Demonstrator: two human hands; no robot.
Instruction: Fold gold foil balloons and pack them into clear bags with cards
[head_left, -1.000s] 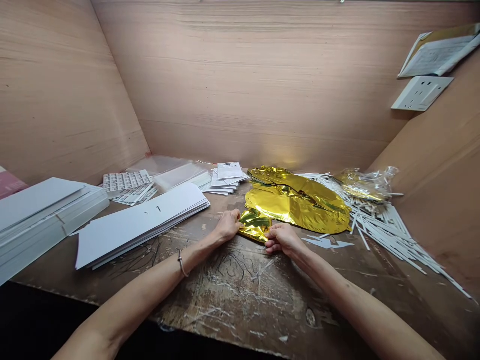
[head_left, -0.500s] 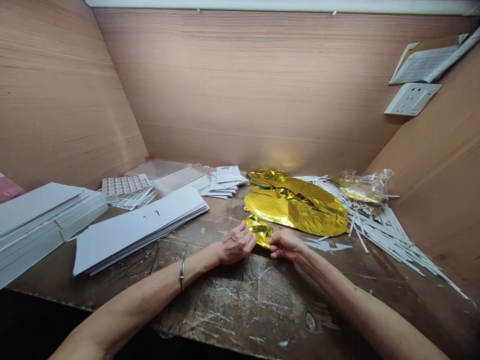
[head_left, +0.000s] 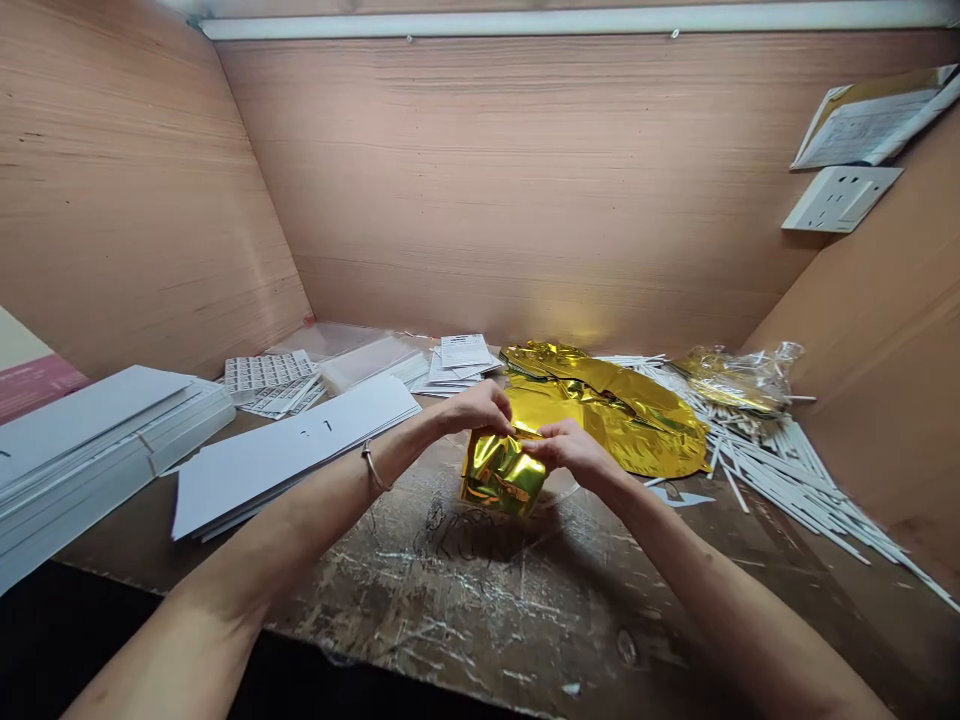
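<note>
A folded gold foil balloon hangs just above the worn table, pinched along its top edge by both hands. My left hand is closed on the upper left part, fingertips bent down over the foil. My right hand grips the upper right corner between thumb and fingers. The two hands are close together. Behind them lies a pile of flat gold foil balloons, partly hidden by my right hand and the folded one.
To the left lie white card sheets, a banded stack of card and printed label sheets. Clear plastic sleeves and paper slips sit at the back. White sticks and a clear bag fill the right side.
The folded foil balloon has been lifted off the table and now hangs upright from both hands. My left hand has risen and turned fingers downward. The view has shifted slightly.
</note>
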